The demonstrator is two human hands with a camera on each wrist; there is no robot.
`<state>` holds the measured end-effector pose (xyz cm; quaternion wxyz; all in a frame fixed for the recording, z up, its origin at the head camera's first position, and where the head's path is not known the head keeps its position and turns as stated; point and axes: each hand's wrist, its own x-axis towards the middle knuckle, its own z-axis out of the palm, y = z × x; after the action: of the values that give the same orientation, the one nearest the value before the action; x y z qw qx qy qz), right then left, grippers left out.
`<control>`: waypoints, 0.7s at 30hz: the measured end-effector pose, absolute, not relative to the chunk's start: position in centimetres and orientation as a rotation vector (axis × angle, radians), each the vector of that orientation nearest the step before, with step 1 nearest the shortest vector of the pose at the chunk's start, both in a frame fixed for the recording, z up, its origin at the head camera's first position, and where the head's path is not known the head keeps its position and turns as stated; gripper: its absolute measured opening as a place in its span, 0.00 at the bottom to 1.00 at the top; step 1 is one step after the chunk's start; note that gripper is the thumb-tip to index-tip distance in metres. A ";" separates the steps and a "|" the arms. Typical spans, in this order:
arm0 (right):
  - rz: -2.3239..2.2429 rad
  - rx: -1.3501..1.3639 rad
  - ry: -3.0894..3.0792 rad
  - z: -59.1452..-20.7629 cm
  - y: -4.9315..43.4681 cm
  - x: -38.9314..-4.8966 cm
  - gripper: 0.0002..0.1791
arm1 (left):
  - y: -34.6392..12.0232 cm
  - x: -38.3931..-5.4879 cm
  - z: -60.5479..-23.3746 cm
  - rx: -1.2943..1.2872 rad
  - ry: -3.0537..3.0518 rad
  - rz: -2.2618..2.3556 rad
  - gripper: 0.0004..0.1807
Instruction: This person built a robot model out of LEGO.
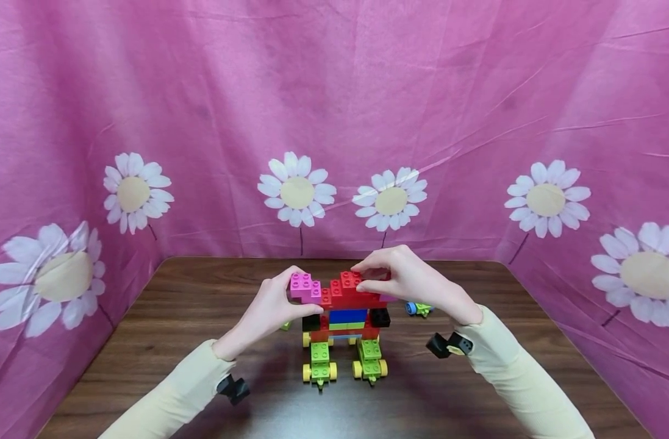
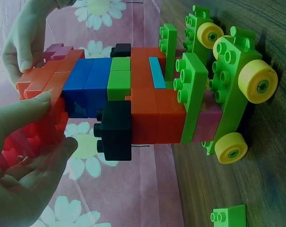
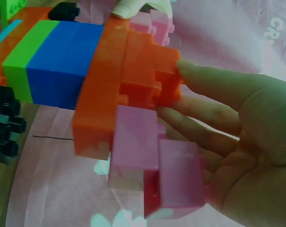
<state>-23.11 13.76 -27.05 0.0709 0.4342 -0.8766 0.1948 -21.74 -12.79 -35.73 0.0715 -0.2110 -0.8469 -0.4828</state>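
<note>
A tall build of toy building bricks stands in the middle of the table, its blue bricks point(image 1: 347, 316) below a wide red top layer point(image 2: 57, 80). My left hand point(image 1: 271, 305) grips the left end of that layer, thumb in front and fingers behind, beside stepped pink bricks point(image 1: 301, 285). My right hand point(image 1: 408, 275) pinches the uppermost red brick point(image 3: 167, 68) between thumb and fingers. More pink bricks point(image 3: 135, 137) step up at the right end, near the right palm. Black bricks point(image 2: 117, 130) stick out at both sides. Underneath are green wheeled bases point(image 1: 320, 366) with yellow wheels point(image 2: 258, 81).
Behind the build on the right lies a small green piece with a blue wheel point(image 1: 419, 309). A loose green brick point(image 2: 229, 216) lies on the brown wooden table point(image 1: 202, 292) to the left. A pink cloth point(image 1: 334, 91) with printed daisies hangs around the table's back and sides.
</note>
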 end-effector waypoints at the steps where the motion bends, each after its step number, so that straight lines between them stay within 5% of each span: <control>1: 0.592 1.305 -2.639 -27.1 13.8 -23.1 0.17 | -12.8 -21.7 -35.7 -0.630 -2.547 -1.451 0.25; 21: 0.549 1.289 -2.662 -26.8 13.5 -23.1 0.15 | -12.6 -21.7 -35.7 -0.619 -2.539 -1.417 0.25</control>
<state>-23.09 13.52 -26.78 0.0664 0.4276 -0.8829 0.1820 -21.66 -12.59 -35.74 0.0843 -0.2075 -0.8510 -0.4750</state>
